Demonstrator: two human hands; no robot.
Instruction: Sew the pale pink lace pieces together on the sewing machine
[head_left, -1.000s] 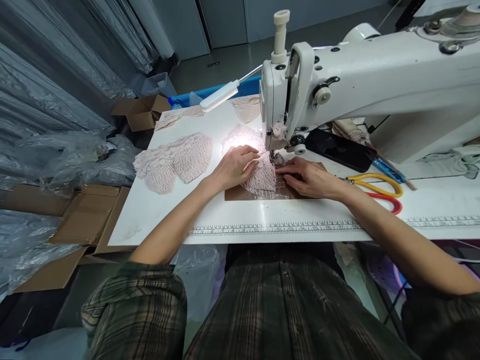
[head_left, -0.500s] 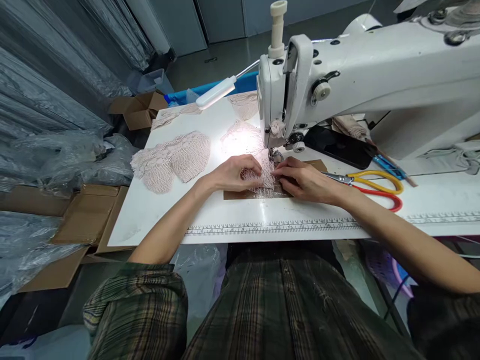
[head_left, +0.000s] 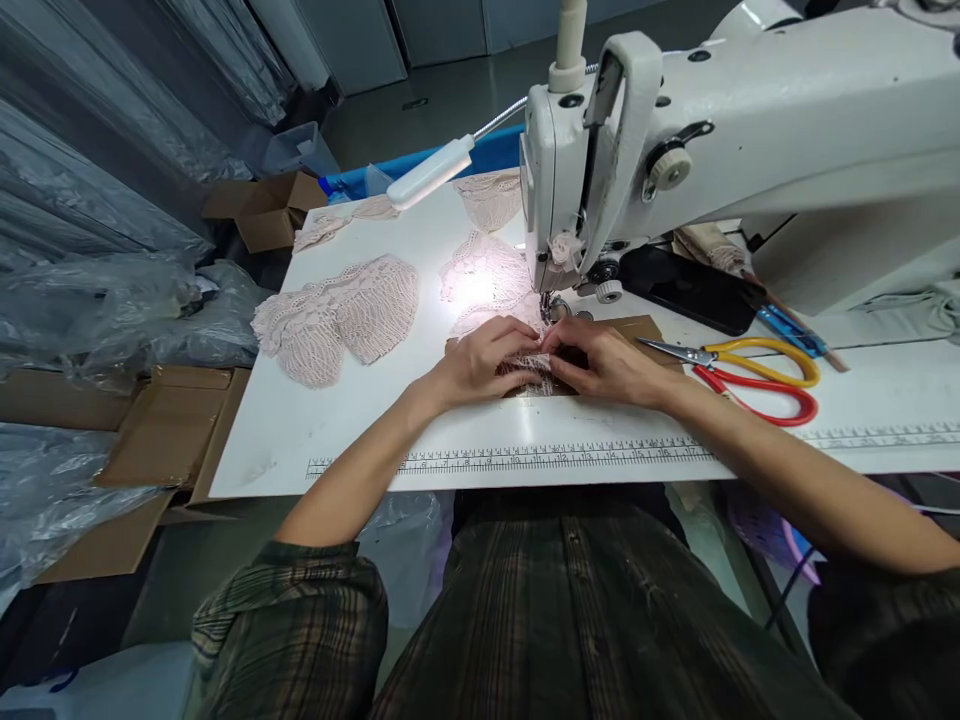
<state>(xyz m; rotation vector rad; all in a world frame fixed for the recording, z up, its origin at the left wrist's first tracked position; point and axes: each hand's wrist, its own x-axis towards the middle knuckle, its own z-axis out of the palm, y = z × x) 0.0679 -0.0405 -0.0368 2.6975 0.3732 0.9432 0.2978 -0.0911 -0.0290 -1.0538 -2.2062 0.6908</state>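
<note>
Pale pink lace fabric lies under the lamp and runs toward the presser foot of a white sewing machine. Just in front of the foot, my left hand is closed, thumb and fingers pinching the near part of the lace. Facing it, my right hand also pinches the lace, its fingertips almost meeting the left ones. Beneath both hands is a brown plate on the white table. My fingers hide part of the lace edge.
More lace pieces lie at left. Scissors with yellow and red handles rest at right, near a black phone. A lamp leans over the table. A ruler strip follows the front edge. Cardboard boxes stand on the left.
My left hand has moved right, closer to my right hand, and the lace between them is gathered and more covered. The view has shifted slightly.
</note>
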